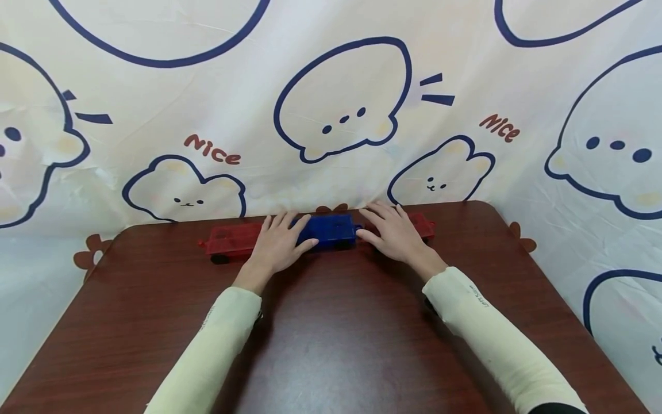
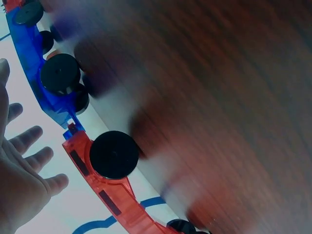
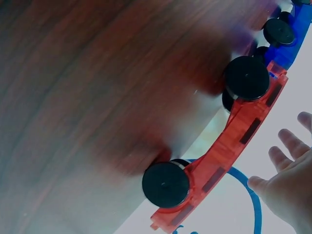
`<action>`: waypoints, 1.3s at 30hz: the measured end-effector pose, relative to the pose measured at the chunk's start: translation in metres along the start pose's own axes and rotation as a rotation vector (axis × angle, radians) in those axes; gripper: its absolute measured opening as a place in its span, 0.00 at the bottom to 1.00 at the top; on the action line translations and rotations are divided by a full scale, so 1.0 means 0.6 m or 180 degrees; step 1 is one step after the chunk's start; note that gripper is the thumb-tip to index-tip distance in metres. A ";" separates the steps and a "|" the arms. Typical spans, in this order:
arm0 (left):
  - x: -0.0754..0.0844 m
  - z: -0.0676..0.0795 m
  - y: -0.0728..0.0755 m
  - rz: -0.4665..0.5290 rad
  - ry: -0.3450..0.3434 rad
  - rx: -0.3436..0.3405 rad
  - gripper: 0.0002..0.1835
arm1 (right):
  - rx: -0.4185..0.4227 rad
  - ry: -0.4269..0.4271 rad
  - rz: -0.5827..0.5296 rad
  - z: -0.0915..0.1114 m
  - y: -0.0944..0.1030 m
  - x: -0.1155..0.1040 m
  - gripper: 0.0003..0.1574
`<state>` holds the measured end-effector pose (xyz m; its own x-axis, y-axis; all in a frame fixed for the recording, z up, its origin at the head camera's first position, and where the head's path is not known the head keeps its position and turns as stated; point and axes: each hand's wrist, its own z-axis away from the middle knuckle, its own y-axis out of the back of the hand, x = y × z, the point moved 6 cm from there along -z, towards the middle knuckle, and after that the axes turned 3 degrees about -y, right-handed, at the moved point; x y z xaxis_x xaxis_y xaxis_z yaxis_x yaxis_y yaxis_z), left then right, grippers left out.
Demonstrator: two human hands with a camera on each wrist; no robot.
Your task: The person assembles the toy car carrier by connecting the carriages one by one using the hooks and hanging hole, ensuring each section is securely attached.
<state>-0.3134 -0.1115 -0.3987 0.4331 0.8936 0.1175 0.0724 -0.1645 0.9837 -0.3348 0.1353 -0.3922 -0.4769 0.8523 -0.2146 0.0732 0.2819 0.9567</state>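
Three translucent toy train cars stand in a row near the table's far edge: a red car (image 1: 233,238) on the left, a blue car (image 1: 334,230) in the middle and another red car (image 1: 424,226) on the right. Each rolls on black wheels. In the left wrist view a coupling (image 2: 73,129) joins the blue car to the left red one. My left hand (image 1: 279,244), fingers spread, hovers over where left red and blue meet, partly covering both. My right hand (image 1: 395,233) is likewise spread above the right red car, hiding much of it; its thumb is near the blue car's end.
A dark brown wooden table (image 1: 331,345) lies under the cars and forearms. Behind it and at both sides hangs a white cloth (image 1: 248,109) printed with blue cartoon outlines, close to the table's far edge.
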 end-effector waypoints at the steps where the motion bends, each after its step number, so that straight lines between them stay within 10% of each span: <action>1: 0.002 -0.001 0.000 0.0001 -0.0006 0.0003 0.38 | -0.0007 -0.0003 -0.0007 0.001 -0.001 0.003 0.41; 39: 0.040 -0.043 -0.029 0.0075 -0.0153 -0.0092 0.38 | -0.0361 -0.0210 -0.0055 0.037 -0.023 0.091 0.52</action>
<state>-0.3275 -0.0763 -0.4096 0.4771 0.8685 0.1346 0.0360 -0.1724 0.9844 -0.3422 0.1877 -0.4213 -0.4183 0.8759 -0.2403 -0.0359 0.2484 0.9680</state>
